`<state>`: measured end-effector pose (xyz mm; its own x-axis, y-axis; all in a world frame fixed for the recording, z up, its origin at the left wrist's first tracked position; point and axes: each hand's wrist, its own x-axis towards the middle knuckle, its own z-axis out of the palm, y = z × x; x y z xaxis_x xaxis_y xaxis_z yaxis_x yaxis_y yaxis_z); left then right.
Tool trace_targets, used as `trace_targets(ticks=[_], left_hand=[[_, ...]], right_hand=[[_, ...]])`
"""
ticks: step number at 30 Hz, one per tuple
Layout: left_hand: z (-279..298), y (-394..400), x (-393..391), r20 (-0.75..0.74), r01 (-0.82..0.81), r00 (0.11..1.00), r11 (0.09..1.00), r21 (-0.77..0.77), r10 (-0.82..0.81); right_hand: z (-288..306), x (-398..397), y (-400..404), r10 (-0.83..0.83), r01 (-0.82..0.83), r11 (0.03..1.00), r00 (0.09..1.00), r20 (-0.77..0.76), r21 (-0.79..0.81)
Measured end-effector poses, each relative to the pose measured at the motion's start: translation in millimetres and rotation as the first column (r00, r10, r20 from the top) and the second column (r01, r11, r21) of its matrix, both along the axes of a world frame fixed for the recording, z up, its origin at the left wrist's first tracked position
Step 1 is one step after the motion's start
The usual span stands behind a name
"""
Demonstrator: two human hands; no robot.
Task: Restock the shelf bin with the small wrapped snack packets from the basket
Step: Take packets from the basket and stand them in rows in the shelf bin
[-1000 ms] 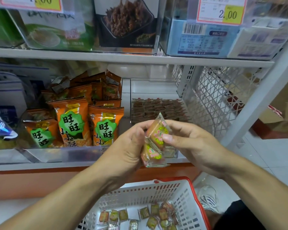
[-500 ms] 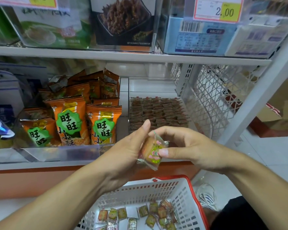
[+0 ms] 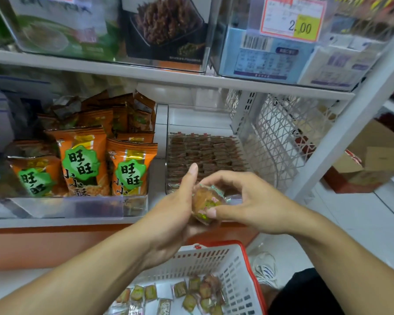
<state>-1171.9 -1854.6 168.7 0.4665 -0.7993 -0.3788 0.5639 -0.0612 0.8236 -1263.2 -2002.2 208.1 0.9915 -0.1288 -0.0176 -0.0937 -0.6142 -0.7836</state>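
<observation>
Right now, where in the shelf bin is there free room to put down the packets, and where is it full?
The clear bin is bare at its back, between the rows of brown packets and the rear wall. Its middle is crowded; the front is hidden behind the left hand and right hand, which hold the wrapped packets. The orange bags fill the neighbouring bin.

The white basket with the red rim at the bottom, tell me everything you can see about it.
The basket looks like white plastic with slotted walls and a red rim along its top edge. It sits low at the bottom of the view, below the shelf and under both hands, upright and open-topped. Small clear-wrapped snack packets with green and orange contents lie loose on its floor, mostly in one layer. Its near part runs out of frame. Neither hand touches it.
</observation>
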Motion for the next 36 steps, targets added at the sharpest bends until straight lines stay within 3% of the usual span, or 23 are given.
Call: trace_targets(ticks=[2,3,4,6,8,9,12,15,17,25,31,36], left_hand=[[-1.2,-3.1,2.9,0.210,-0.122,0.971,0.993,0.001,0.119],[-3.9,-3.1,4.7,0.380,-0.177,0.911,0.984,0.003,0.162],[-7.9,-1.2,7.3,0.580,-0.209,0.797,0.978,0.005,0.167],[-13.6,5.4,12.4,0.895,-0.224,0.444,0.973,0.055,0.051],[-18.5,8.8,15.4,0.978,-0.186,0.166,0.970,0.158,-0.127],[-20.2,9.4,15.1,0.973,-0.175,0.111,0.960,0.219,-0.202],[-26.4,11.3,13.1,0.925,-0.154,0.105,0.913,0.378,-0.365],[-31.3,13.6,11.1,0.876,-0.104,0.063,0.870,0.482,-0.477],[-32.3,13.7,11.1,0.855,-0.089,0.022,0.851,0.518,-0.518],[-33.6,16.9,10.6,0.828,-0.075,-0.036,0.828,0.556,-0.559],[-38.4,15.7,12.1,0.834,-0.075,-0.049,0.835,0.545,-0.549],[-28.9,21.6,12.0,0.847,-0.047,-0.030,0.848,0.528,-0.530]], right_hand=[[6.9,2.5,-20.7,-0.126,0.131,0.985,0.990,0.058,-0.108],[11.2,5.0,-32.1,-0.199,0.214,0.941,0.976,0.083,-0.262],[15.3,8.2,-42.9,-0.255,0.268,0.838,0.962,0.094,-0.475],[15.2,18.0,-62.3,-0.315,0.216,0.533,0.948,0.045,-0.818],[3.6,33.5,-75.2,-0.384,0.069,0.344,0.920,-0.073,-0.936],[-5.3,41.3,-79.5,-0.418,0.012,0.319,0.899,-0.129,-0.948],[-29.9,57.1,-86.8,-0.479,-0.053,0.357,0.847,-0.232,-0.933],[-49.5,57.7,-92.4,-0.422,-0.078,0.183,0.894,-0.150,-0.980],[-56.3,57.7,-94.7,-0.383,-0.068,0.119,0.917,-0.109,-0.991],[-65.9,73.6,-97.1,-0.464,0.021,0.277,0.878,-0.114,-0.961],[-76.9,82.0,-99.7,-0.479,-0.042,0.304,0.857,-0.191,-0.952],[-65.9,73.9,-90.8,-0.446,-0.106,0.387,0.848,-0.287,-0.916]])
